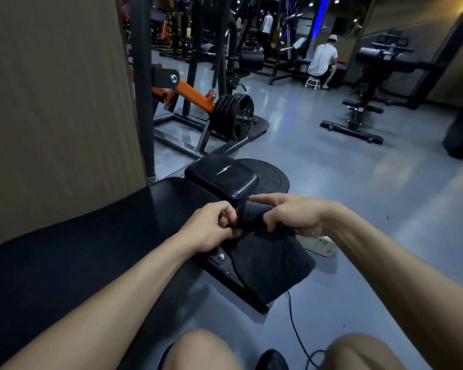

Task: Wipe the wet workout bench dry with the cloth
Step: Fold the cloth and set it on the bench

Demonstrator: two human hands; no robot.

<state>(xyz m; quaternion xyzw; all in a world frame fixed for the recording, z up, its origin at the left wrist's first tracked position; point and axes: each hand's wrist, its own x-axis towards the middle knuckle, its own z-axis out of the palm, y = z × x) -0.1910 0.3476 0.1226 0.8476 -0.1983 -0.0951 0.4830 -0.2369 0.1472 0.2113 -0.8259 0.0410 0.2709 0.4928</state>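
- Both hands have a grip on the dark cloth (267,260), holding it up in the air off the near end of the bench, so nothing is touching the pad yet.
- Far left there's a tan wall panel (56,102), and the black workout bench (78,249) runs along under it. Its long axis goes from the lower left corner up toward the middle, ending at a smaller head pad (222,177) that sits on a weight plate on the floor.
- Can't really tell where it's wet, the vinyl is too dark and the lighting is dim.
- Left hand (211,228) pinches the cloth's top left corner, fingers curled tight on it, right at the bench's edge.
- Right hand (292,214) is bunched around the top edge a bit further right, index finger sticking out, the other fingers curled into the fabric.
- The cloth hangs down from both grips over the bench's metal foot, with the gray floor (358,182) behind it.
- Key bit for the next move, I'd guess: the whole surface lies to the left of the cloth, and the left hand is the nearer one. So the cloth has to swing left and down onto the pad, then travel along that long axis.
- A black cable (294,324) trails on the floor by the knees, and other gym machines sit further back.
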